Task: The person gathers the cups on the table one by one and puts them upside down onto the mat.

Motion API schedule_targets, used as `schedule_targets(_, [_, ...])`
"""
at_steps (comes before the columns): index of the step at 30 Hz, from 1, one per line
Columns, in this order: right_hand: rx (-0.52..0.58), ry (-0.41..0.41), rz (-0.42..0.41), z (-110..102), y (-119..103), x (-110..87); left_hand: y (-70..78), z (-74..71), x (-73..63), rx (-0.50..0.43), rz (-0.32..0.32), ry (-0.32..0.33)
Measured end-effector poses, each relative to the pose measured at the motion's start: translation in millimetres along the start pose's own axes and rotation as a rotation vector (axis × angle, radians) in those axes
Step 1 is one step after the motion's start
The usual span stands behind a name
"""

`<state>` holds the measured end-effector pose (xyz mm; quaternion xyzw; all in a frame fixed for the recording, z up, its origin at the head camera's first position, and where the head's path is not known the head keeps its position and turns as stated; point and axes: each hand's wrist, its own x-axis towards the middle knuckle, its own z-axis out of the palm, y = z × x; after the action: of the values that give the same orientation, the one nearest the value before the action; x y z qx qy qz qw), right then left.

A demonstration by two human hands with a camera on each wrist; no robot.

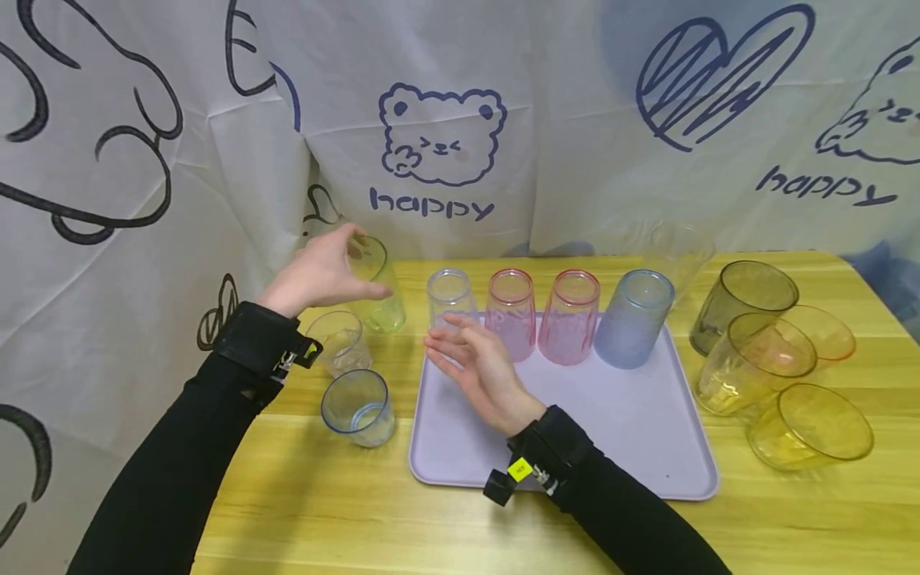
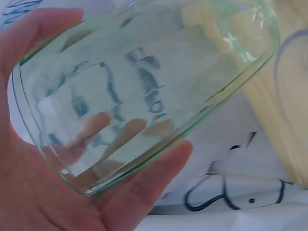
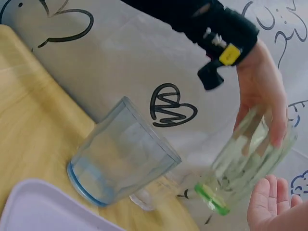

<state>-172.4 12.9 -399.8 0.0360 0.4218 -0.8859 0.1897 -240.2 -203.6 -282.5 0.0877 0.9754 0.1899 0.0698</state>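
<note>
My left hand (image 1: 313,273) grips a green-tinted drinking glass (image 1: 382,310) near its rim, at the back left. In the left wrist view, thumb and fingers curl round the upper end of this glass (image 2: 159,91), mouth toward the palm. Whether its base touches the table, I cannot tell. Over the lilac tray (image 1: 596,439), my right hand (image 1: 489,371) has loosely extended fingers and holds nothing. Just beyond its fingertips stands an upside-down clear glass (image 1: 450,294). Beside that, two pink glasses (image 1: 511,327) and a blue glass (image 1: 634,323) are also upside down along the tray's back edge.
Left of the tray stand a clear glass (image 1: 346,345) and a blue-rimmed glass (image 1: 359,409), mouths up. On the right are a grey glass (image 1: 740,299), yellowish glasses (image 1: 808,431) and an orange-rimmed one (image 1: 834,335). A printed cloth (image 1: 575,184) hangs behind the wooden table.
</note>
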Motion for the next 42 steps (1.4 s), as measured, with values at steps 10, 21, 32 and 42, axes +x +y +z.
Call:
schedule_targets(10, [-0.084,0.000,-0.134,-9,-12,-9.1,17.0,-9.1,-42.9,-0.077,0.112,-0.032])
schedule_targets(21, [-0.195,0.010,-0.422,-31,-41,-23.4,37.5,15.0,-54.4,-0.397,0.253,-0.057])
schedule_targets(32, [-0.176,0.058,-0.642,-65,-63,-36.8,68.3,67.1,-53.0,-0.892,0.311,-0.002])
schedule_targets(42, [-0.048,0.022,-0.577,-75,-69,-37.9,105.1,109.2,-43.9,-1.251,0.388,0.199])
